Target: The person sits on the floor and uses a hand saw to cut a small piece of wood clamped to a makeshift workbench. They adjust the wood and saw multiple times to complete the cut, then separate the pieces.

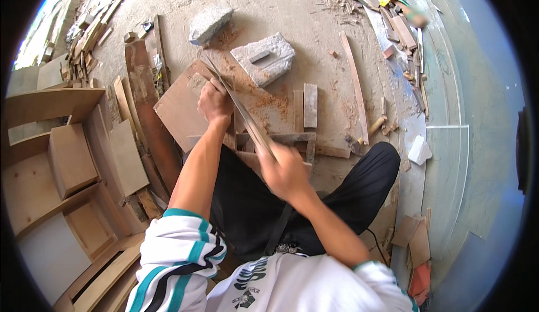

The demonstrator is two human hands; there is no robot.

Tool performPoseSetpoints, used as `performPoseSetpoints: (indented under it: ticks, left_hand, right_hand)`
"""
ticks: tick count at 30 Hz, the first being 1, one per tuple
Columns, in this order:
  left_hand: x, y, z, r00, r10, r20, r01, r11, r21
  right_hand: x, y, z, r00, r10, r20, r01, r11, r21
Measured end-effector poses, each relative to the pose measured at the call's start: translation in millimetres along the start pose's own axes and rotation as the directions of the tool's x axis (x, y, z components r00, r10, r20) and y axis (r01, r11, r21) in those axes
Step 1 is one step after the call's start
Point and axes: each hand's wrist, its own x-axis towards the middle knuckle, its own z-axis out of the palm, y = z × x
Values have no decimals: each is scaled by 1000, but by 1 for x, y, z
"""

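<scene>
My right hand [283, 169] is wrapped round the grip end of a long, tapering handsaw [247, 118], slightly smeared by motion. The narrow blade slants up and left, passing close beside my left hand [215, 99]. That hand is closed and presses down on a small piece of wood [196, 82], mostly hidden under the fingers. Beneath it lies a flat brown board [178, 107]. Reddish sawdust [264, 99] is scattered just right of the blade. A low wooden frame [303, 138] stands between my knees, partly covered by my right hand.
Beyond the board sit two pale stone blocks [210, 24], the nearer with a small grey bar [259, 57] on it. Wooden shelving [73, 160] and planks [143, 76] crowd the left. A long strip [355, 87], offcuts [404, 34] and glass sheets [449, 183] lie right.
</scene>
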Motion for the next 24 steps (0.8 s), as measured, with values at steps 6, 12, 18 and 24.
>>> performPoseSetpoints:
  ticks: [6, 12, 18, 24]
  left_hand:
    - [-2, -2, -4, 1000, 23, -3, -23, 999, 31]
    - [-16, -8, 3, 999, 39, 15, -39, 999, 21]
    - [-6, -3, -7, 999, 6, -33, -5, 1000, 27]
    - [-13, 11, -6, 1000, 18, -3, -18, 1000, 12]
  right_hand:
    - [-26, -7, -67, 978, 92, 187, -109, 990, 85]
    - [25, 17, -15, 956, 181, 231, -192, 981, 27]
    - [-61, -34, -85, 935, 280, 217, -284, 959, -15]
    - [47, 12, 17, 987, 113, 115, -112, 994, -12]
